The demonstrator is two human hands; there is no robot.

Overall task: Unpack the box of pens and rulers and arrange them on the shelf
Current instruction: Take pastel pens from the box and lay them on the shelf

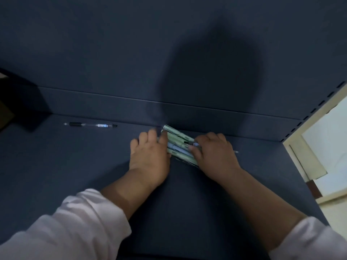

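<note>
The dark blue shelf point(75, 166), flat, matte and metal-looking, is holding everything in view. A bundle of pens point(178, 145) is lying at the centre of the frame, close to the back panel point(112, 53). At least four slim round barrels are showing in it, three pale green and one pale blue, and glossy clear wrapping seems to be catching light at its edges. The left hand point(150, 156) is pressing its thumb side against the bundle's left end with fingers bent; whether it is gripping, I cannot tell. The right hand point(216, 154) is curling its fingers over the bundle's right part, grasping it. One single pen point(90, 125), clear-barrelled with a black grip, is lying apart at the left centre. A slotted upright point(309, 113) is edging the shelf at right.
</note>
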